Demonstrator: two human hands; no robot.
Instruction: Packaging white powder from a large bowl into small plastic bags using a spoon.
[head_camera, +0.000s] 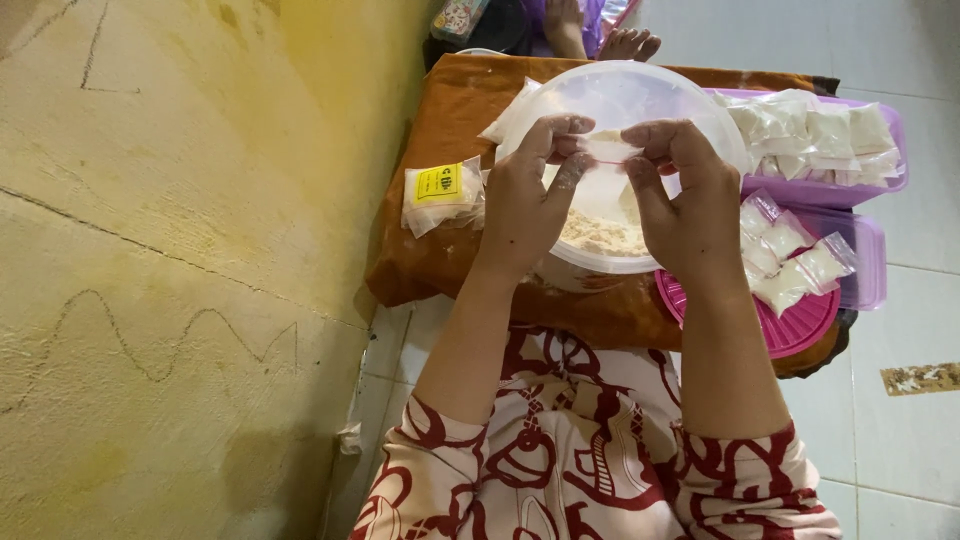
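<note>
Yellow, crayon-scribbled wall (180, 250) far left; next along, a stack of empty clear bags with a yellow label (440, 195) lying on the brown-covered worktop (430, 270); left hand (525, 205) up over the round clear tub (620, 100), grip pinching one end of a small clear bag (608, 148); pale powder (603, 236) low in the tub beneath; right hand (690, 215) opposite, grip pinching the bag's other end; filled packets (790, 265) heaped on a pink lid (790, 325) just right; more filled packets in a purple tray (895, 160) behind.
</note>
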